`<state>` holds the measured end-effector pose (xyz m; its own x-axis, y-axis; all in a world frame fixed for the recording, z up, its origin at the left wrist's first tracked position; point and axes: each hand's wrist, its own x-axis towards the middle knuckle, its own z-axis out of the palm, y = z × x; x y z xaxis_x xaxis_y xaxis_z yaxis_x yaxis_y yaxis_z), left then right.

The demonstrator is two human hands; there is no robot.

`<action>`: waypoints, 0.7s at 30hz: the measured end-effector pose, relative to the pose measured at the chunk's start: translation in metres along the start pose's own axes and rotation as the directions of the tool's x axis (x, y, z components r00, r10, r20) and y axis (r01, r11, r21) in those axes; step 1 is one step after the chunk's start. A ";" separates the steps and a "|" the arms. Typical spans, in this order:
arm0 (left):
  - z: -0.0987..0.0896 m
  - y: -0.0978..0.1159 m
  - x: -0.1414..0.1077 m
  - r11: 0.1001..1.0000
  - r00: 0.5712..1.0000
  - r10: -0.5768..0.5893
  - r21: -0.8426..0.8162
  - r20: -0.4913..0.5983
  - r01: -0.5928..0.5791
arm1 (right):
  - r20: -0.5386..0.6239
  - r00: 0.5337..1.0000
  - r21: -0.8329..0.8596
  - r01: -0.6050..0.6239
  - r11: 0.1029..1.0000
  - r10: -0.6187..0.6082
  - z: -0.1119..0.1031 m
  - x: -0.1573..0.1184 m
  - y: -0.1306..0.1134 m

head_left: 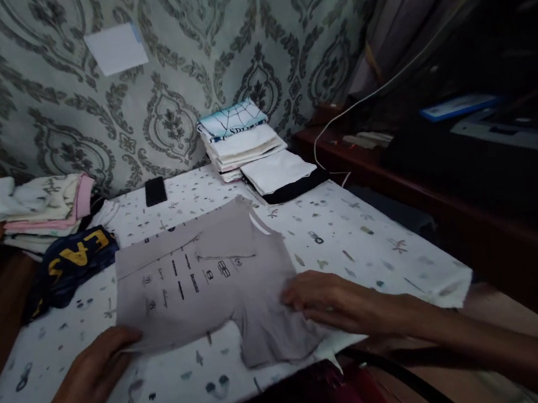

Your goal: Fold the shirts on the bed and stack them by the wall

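Observation:
A grey shirt [184, 308] with small dark prints lies spread on the white patterned cloth of the table [387, 244], its neck opening toward the upper right. My left hand [107, 357] is closed on the shirt's lower left corner, at the hem. On the right, my right hand [316, 299] rests at the sleeve and shoulder area with its fingers bent together against the grey fabric. Part of the shirt's near sleeve hangs close to the table's front edge.
A folded clothes stack [240, 145] stands at the back, beside a white folded piece [279, 171] on black cloth. At left are another clothes pile [43, 212] and a navy garment [76, 260]. A black phone [155, 191] lies near the wall. A cable [360, 101] runs at right.

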<state>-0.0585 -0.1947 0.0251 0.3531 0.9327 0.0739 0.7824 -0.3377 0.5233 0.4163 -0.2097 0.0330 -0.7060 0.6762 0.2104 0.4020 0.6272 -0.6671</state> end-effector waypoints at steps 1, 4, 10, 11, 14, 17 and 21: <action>-0.004 -0.002 0.007 0.994 0.998 -0.056 -0.092 -0.003 0.056 | -0.027 0.998 0.097 -0.054 0.994 0.057 -0.007 0.012 0.004; -0.012 -0.004 0.037 0.907 0.966 -0.258 -0.353 -0.038 0.228 | -0.144 0.954 0.361 -0.198 0.911 0.264 -0.029 0.065 0.028; -0.005 -0.001 0.079 0.625 0.834 -0.546 -0.627 0.074 0.464 | -0.171 0.621 0.597 -0.553 0.582 0.765 -0.040 0.150 0.090; -0.002 -0.003 0.079 0.618 0.828 -0.555 -0.630 0.075 0.471 | -0.162 0.611 0.601 -0.562 0.568 0.775 -0.038 0.152 0.097; 0.003 -0.011 0.073 0.627 0.828 -0.558 -0.627 0.051 0.462 | -0.156 0.618 0.616 -0.549 0.565 0.771 -0.033 0.147 0.105; 0.005 -0.019 0.066 0.669 0.843 -0.537 -0.592 0.034 0.449 | -0.155 0.607 0.636 -0.542 0.549 0.779 -0.031 0.141 0.105; 0.000 -0.019 0.065 0.828 0.868 -0.493 -0.335 -0.054 0.449 | -0.170 0.624 0.672 -0.493 0.552 0.763 -0.029 0.134 0.104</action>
<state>-0.0501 -0.1274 0.0203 -0.1071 0.9832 -0.1476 0.6346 0.1819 0.7511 0.3803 -0.0433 0.0125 -0.0344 0.9659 -0.2565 0.1784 -0.2466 -0.9526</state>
